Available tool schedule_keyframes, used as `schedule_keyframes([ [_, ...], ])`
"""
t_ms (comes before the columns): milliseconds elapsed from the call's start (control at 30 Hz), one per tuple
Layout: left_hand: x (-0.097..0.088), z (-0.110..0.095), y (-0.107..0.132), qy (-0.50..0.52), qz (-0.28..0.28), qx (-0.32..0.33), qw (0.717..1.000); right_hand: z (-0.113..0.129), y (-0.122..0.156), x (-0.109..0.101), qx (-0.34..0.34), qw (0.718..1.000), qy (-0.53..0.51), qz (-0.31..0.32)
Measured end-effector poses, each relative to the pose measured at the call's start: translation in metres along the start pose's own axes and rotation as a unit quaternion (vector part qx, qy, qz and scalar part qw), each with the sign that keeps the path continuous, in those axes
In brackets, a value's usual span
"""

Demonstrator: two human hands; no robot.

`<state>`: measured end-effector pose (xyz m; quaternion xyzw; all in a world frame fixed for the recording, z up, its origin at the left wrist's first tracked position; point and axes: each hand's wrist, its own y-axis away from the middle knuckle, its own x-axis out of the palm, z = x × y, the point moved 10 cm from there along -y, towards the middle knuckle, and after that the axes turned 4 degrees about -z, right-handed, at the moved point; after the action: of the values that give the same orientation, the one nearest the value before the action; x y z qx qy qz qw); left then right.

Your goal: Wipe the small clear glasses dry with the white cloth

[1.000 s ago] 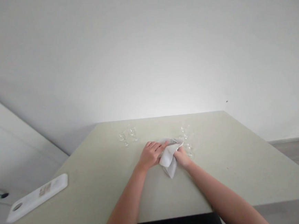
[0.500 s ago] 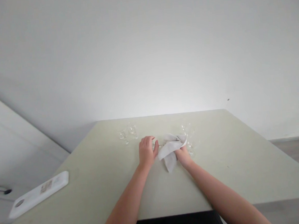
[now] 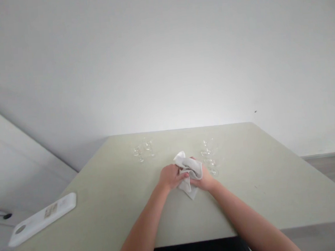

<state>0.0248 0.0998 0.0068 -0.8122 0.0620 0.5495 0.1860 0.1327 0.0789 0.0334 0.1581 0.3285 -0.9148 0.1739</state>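
Note:
A crumpled white cloth (image 3: 190,168) is bunched between my two hands over the middle of the table. My left hand (image 3: 172,176) is closed on its left side, the thumb lying across the folds. From the right, my right hand (image 3: 205,179) wraps round the cloth, its fingers partly hidden. Whatever the cloth encloses is out of sight. Just beyond my right hand are clear stemmed glasses (image 3: 207,153), hard to tell apart. More clear stemmed glasses (image 3: 146,146) stand farther back on the left.
The pale table (image 3: 118,206) has its far edge against a white wall (image 3: 174,63). A long white board-like piece with a round hole (image 3: 62,205) lies at the left edge. A white cabinet (image 3: 19,152) stands beyond that side.
My left hand has closed in on the cloth; earlier its fingers were apart beside a thin clear stem, now hidden. The cloth is bunched tighter, and my right hand has turned around it.

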Motion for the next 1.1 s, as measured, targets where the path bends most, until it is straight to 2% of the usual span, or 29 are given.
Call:
schedule_keyframes([
  [100,-0.003,0.010,0.003,0.028,0.000,-0.024,0.999,0.001,0.003,0.007,0.009,0.999,0.036,0.030],
  [200,-0.012,0.006,0.002,0.000,-0.034,-0.024,0.999,-0.010,0.001,0.005,0.043,0.998,-0.007,-0.044],
  [267,-0.016,-0.006,0.002,-0.040,-0.060,0.000,0.997,-0.029,0.002,0.002,0.099,0.984,-0.093,-0.118],
  [300,-0.016,-0.014,0.001,-0.060,-0.069,0.015,0.996,-0.040,0.004,0.005,0.135,0.972,-0.141,-0.133],
  [367,-0.013,-0.025,0.001,-0.089,-0.073,0.035,0.993,-0.060,0.008,0.012,0.210,0.945,-0.207,-0.139],
  [433,-0.008,-0.027,0.000,-0.083,-0.067,0.026,0.994,-0.067,0.011,0.014,0.240,0.938,-0.218,-0.127],
  [500,-0.004,-0.021,-0.001,-0.045,-0.051,0.002,0.998,-0.054,0.008,0.007,0.191,0.958,-0.181,-0.114],
  [567,-0.002,-0.013,-0.001,0.019,-0.031,-0.008,0.999,-0.030,0.005,-0.001,0.103,0.983,-0.122,-0.094],
  [667,0.000,-0.006,0.001,0.124,0.000,0.007,0.992,-0.005,0.006,0.001,0.031,0.997,-0.064,-0.029],
  [767,-0.002,0.001,0.003,0.162,0.011,0.001,0.987,0.000,0.006,0.007,0.027,0.998,-0.054,-0.010],
  [867,-0.009,-0.002,0.002,0.121,-0.026,0.000,0.992,-0.013,0.005,0.002,0.066,0.988,-0.104,-0.089],
  [933,-0.012,-0.004,0.000,0.061,-0.044,-0.009,0.997,-0.025,0.005,0.004,0.106,0.977,-0.148,-0.112],
  [1033,-0.005,-0.004,-0.001,0.012,-0.013,-0.019,1.000,-0.024,0.004,0.008,0.094,0.983,-0.136,-0.083],
  [1100,0.001,-0.001,0.000,0.036,0.014,-0.014,0.999,-0.015,0.005,0.008,0.059,0.992,-0.097,-0.052],
])
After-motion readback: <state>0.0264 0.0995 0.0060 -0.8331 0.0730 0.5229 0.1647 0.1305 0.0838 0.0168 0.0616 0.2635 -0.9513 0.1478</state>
